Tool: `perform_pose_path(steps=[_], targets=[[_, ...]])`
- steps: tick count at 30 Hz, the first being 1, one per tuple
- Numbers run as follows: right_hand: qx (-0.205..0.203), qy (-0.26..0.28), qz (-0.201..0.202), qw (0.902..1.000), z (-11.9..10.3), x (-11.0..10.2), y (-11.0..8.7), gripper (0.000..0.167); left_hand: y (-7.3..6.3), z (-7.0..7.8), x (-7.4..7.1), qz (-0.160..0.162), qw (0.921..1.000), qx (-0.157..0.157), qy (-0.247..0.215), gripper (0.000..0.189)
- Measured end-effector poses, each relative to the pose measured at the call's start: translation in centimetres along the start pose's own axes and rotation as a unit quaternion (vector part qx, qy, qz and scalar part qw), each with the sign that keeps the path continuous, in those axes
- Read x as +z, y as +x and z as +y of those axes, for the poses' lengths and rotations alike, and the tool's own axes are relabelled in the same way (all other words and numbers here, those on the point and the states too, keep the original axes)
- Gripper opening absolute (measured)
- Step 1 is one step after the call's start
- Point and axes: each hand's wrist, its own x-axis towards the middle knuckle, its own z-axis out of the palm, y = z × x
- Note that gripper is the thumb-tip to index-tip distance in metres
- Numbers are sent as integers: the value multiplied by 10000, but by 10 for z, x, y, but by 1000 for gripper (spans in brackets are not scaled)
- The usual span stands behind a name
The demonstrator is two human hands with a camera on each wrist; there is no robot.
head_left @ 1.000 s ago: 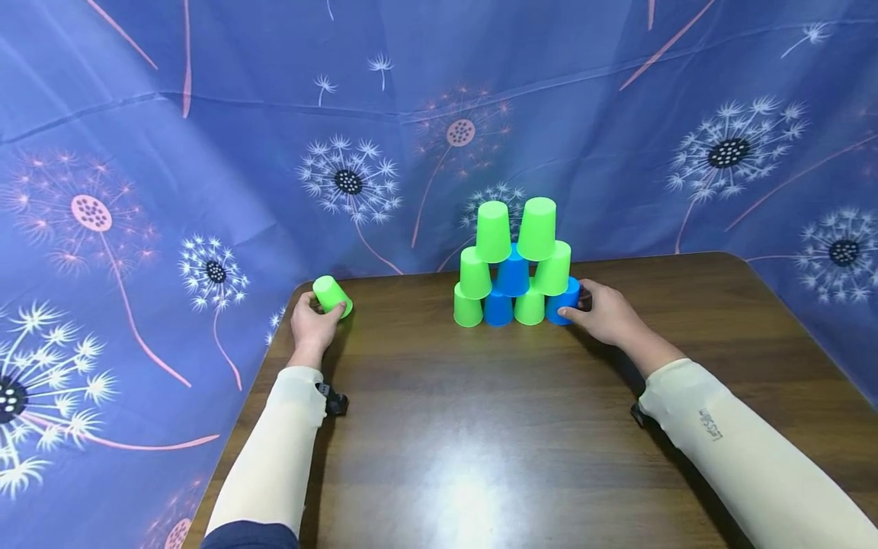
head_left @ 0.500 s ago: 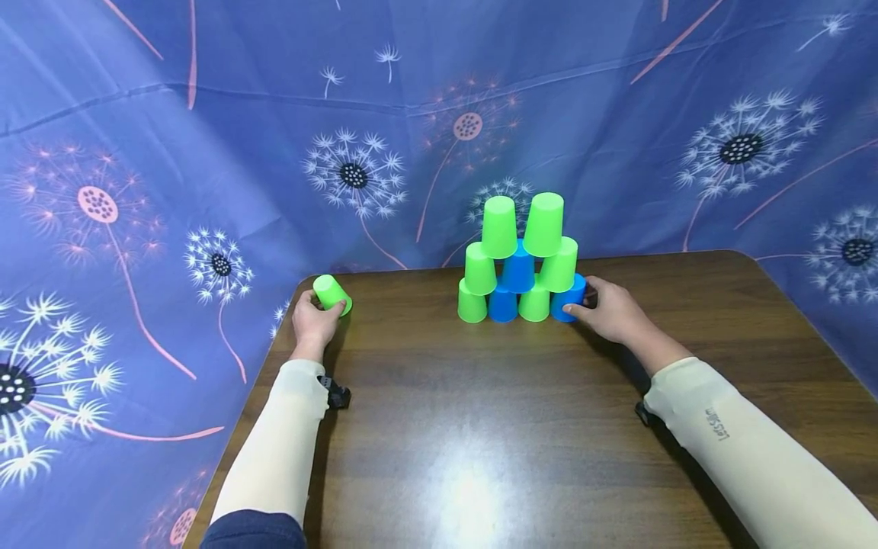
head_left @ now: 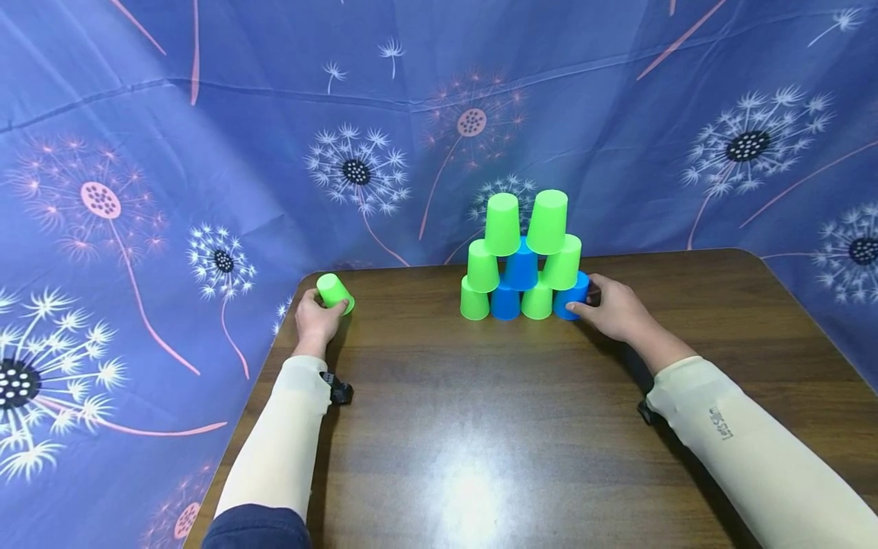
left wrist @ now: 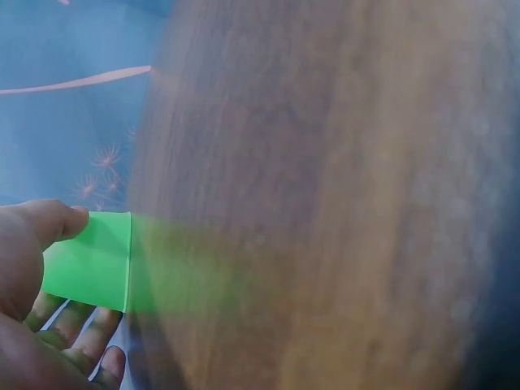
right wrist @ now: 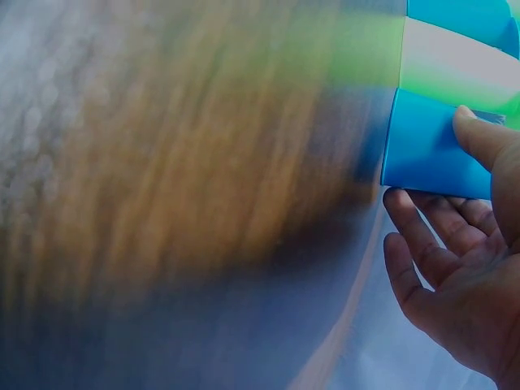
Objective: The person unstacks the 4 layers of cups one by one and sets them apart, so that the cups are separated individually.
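Left hand point(head_left: 317, 322) curls round a tilted green cup point(head_left: 333, 291), far left corner of the worktop point(head_left: 411, 381) — right hand point(head_left: 615, 309) pinches the stack's point(head_left: 521, 268) end blue cup point(head_left: 573, 293), far edge. Looks like steadying; topping it off would need a gentle lift.

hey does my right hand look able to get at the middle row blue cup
Probably not cleanly: two green cups rest partly on the middle blue cup, and your right hand holds the bottom-right blue cup.

So there's a blue dandelion-print cloth point(head_left: 590, 114) hanging behind a dark wood-grain counter point(head_left: 425, 381), with bright glare point(head_left: 469, 488) on top.
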Motion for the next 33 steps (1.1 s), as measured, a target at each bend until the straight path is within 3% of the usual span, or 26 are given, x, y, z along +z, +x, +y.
perform_pose_path(steps=[4,8,14,18,24,33], targets=[[49,-13,-9,10000,2,-1,0,77,-1,3,1,-24,9999,38,-98,77],[80,-11,-31,10000,3,-1,-1,81,-6,13,2,286,9976,244,-583,92],[92,-12,22,10000,3,-3,-3,75,-17,46,-3,957,9856,853,-1103,87],[112,2,-2,9999,3,-4,-3,78,-31,74,-5,1095,9770,1277,-1313,77],[121,15,-23,9999,2,-2,-2,74,-51,112,-3,931,9611,2011,-1647,69],[104,-6,-4,9999,0,1,-1,74,-76,155,10,115,9374,2697,-2198,68]])
